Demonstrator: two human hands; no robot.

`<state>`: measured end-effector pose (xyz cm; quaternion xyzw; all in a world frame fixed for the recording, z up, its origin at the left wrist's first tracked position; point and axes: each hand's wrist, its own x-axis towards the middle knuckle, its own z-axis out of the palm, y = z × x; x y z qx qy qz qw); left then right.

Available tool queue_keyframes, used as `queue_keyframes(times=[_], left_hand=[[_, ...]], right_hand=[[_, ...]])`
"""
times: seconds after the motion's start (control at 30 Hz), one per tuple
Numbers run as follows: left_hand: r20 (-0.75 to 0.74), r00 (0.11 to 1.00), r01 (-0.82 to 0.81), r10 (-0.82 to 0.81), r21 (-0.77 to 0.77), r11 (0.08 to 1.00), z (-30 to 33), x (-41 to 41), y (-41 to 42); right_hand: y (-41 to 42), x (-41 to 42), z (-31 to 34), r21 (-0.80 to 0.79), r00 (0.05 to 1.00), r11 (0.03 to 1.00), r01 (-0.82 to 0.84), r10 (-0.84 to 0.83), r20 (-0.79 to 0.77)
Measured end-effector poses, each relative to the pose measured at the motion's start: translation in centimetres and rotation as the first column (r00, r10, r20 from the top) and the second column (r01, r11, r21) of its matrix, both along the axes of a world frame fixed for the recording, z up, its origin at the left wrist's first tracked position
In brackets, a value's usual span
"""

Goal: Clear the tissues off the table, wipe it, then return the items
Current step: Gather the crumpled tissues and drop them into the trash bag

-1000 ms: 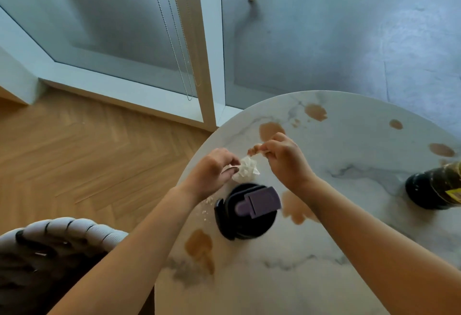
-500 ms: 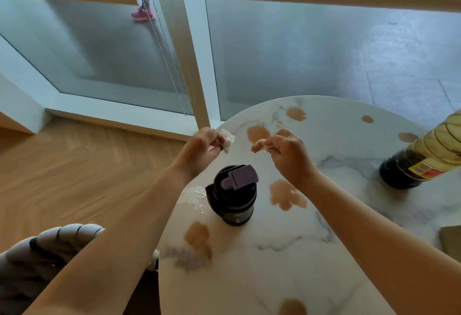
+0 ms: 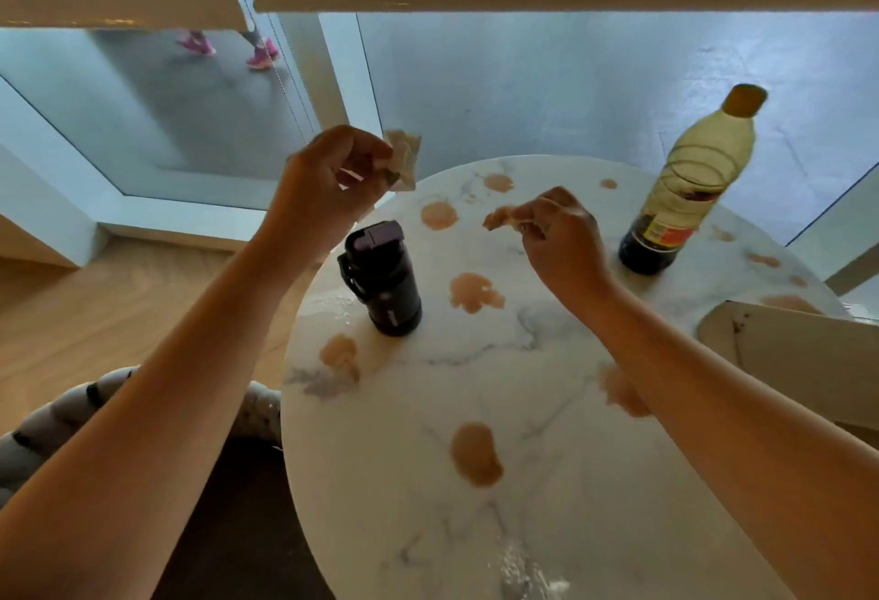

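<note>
The round white marble table (image 3: 547, 528) carries several brown spill stains. My left hand (image 3: 328, 181) is raised above the table's far left edge and pinches a crumpled white tissue (image 3: 403, 158). My right hand (image 3: 561, 238) hovers over the table's far middle and pinches a small brown-stained tissue scrap (image 3: 499, 218). A dark purple flip-lid tumbler (image 3: 383, 281) stands upright between my forearms. A bottle with a yellow cap and dark liquid at its bottom (image 3: 685, 190) stands at the far right.
A light cardboard box (image 3: 799, 361) pokes in over the table's right edge. A grey ribbed chair arm (image 3: 71, 414) curves at the lower left over wooden flooring. Behind the table stands a glass wall with a white frame; a person's pink shoes (image 3: 228, 48) show outside.
My left hand lifted the white tissue up and away from the tumbler towards the far left. My right hand kept its scrap. The view tilted up, bringing the bottle and box into sight.
</note>
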<state>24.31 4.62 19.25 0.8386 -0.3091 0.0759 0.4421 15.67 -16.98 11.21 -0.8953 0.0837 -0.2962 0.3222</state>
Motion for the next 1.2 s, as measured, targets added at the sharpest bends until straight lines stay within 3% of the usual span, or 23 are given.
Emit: queue_keyframes(times=[0.17,0.4,0.57,0.7,0.77,0.9,1.03,1.13,1.2], left_hand=[[-0.113,0.992,0.056,-0.056,-0.003,0.998,-0.1,-12.9,-3.3],[-0.322,0.928,0.233,-0.186,0.112,0.966,-9.6,-31.2,-9.5],[-0.467,0.815,0.437,-0.342,0.110,0.893,-16.2,-42.5,-14.4],[-0.611,0.672,0.618,-0.418,0.152,0.772,-21.1,-49.7,-17.7],[-0.665,0.640,0.659,-0.384,0.219,0.720,-23.9,-51.6,-18.6],[-0.712,0.664,0.644,-0.226,0.392,0.657,-29.7,-52.5,-19.4],[-0.767,0.625,0.689,-0.146,0.454,0.565,-33.1,-52.4,-19.5],[-0.806,0.585,0.739,-0.092,0.483,0.470,-33.5,-52.2,-18.9],[-0.809,0.583,0.743,-0.073,0.495,0.451,-33.0,-52.0,-18.4]], right_hand=[[-1.6,-10.9,0.6,0.013,0.994,1.000,0.007,-0.008,0.110],[-6.8,-31.4,-6.0,0.035,0.993,0.994,0.099,-0.101,0.057],[-8.9,-44.6,-14.2,0.116,0.931,0.928,0.353,-0.336,-0.145],[-7.8,-52.5,-18.9,0.169,0.898,0.892,0.419,-0.381,-0.218],[-6.9,-55.2,-21.1,0.212,0.874,0.868,0.449,-0.377,-0.307],[-5.8,-58.0,-25.2,0.280,0.751,0.784,0.553,-0.324,-0.575],[-5.5,-58.0,-28.2,0.334,0.605,0.720,0.609,-0.149,-0.782],[-5.2,-58.0,-28.6,0.369,0.486,0.691,0.622,0.029,-0.873],[-5.2,-58.0,-28.1,0.363,0.468,0.684,0.633,0.035,-0.883]])
